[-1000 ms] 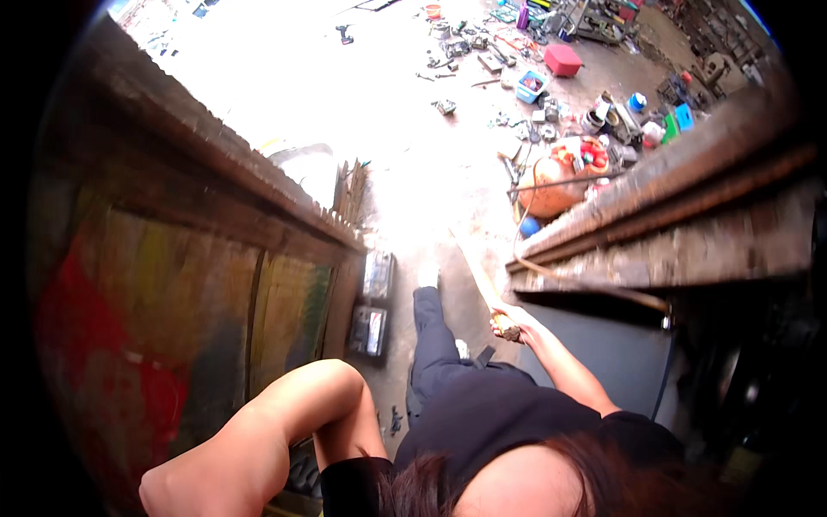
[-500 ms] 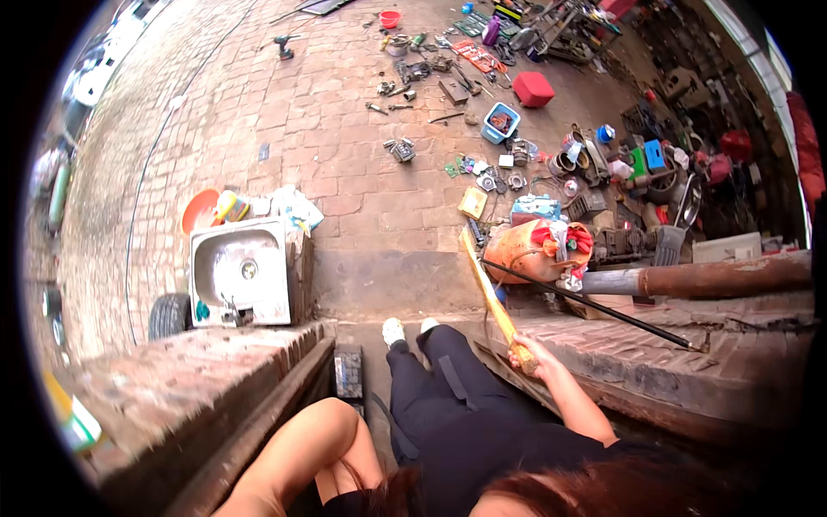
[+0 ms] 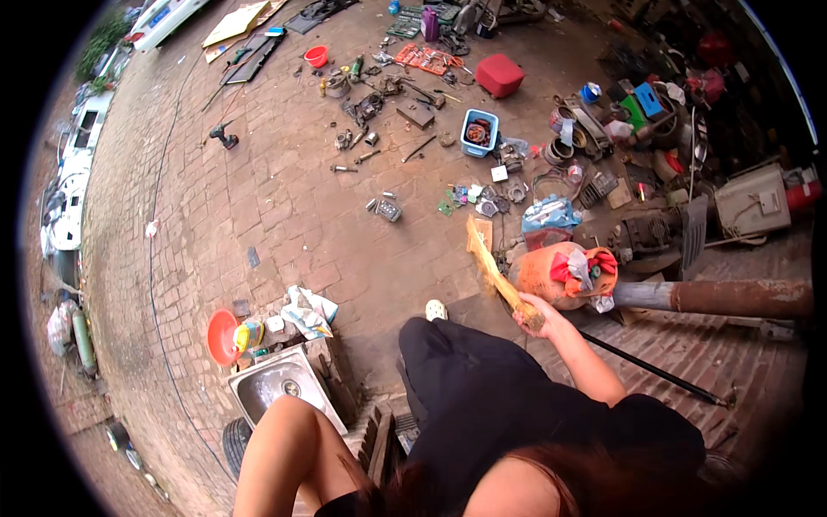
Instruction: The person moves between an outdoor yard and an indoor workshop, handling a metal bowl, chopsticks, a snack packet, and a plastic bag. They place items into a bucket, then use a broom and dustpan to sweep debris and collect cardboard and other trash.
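Observation:
My right hand (image 3: 546, 315) is closed around the near end of a long yellow wooden stick (image 3: 494, 269). The stick's thin far end points away, over the brick floor. Just beyond the hand is an orange drum (image 3: 536, 272) with red and white wrappers at its mouth. A black rod (image 3: 655, 368) slants over the brick surface to the right of my wrist. My left arm (image 3: 274, 448) is bent, with its elbow in front of a steel sink (image 3: 245, 394); the left hand itself does not show.
An orange basin (image 3: 223, 337) and white bags (image 3: 308, 312) lie beyond the sink. A rusty pipe (image 3: 741, 298) juts in from the right. Metal parts, a blue tub (image 3: 465, 145), a red stool (image 3: 500, 75) and a cordless drill (image 3: 226, 135) are scattered farther off.
My view has swung and moved forward past the step. The sink now sits lower and partly behind my left arm. My right hand has risen a little, still holding the stick.

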The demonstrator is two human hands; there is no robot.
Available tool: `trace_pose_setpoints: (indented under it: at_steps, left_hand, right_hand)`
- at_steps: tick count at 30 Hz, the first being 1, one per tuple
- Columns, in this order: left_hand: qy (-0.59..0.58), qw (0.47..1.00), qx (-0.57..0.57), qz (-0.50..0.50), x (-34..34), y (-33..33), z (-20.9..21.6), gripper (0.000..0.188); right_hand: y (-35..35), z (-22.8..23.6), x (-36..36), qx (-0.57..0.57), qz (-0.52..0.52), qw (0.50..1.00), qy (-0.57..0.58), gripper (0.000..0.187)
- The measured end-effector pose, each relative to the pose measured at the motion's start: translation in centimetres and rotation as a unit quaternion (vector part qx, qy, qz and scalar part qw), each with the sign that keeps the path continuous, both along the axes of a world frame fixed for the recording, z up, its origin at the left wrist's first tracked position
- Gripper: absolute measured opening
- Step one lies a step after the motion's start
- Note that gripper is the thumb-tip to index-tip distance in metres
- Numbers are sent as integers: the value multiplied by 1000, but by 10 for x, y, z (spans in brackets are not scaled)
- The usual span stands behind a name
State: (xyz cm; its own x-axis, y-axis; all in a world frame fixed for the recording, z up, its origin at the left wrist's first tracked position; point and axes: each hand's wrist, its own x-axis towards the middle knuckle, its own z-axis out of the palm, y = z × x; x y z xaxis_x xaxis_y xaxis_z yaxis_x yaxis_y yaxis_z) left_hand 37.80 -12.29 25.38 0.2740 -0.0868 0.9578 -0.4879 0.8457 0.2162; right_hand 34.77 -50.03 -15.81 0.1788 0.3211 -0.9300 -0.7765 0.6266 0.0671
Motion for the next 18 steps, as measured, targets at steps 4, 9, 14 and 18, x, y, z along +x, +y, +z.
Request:
trace_pose_setpoints:
  at_steps: [4, 9, 14, 18]
  left_hand:
    - [4, 1000, 9, -29, 100, -12, 8, 28]
    - [-7, 997, 51, -50, 207, -17, 19, 31]
    - [-30, 992, 46, -113, 333, -28, 18, 33]
    - [-26, 988, 60, -137, 424, -50, 21, 35]
  right_hand:
    - [16, 23, 74, 8, -49, 998, -29, 35]
    - [24, 24, 165, -9, -69, 994, -81, 33]
    - [41, 58, 244, 0, -192, 975, -111, 32]
    - [33, 73, 306, -21, -225, 967, -115, 32]
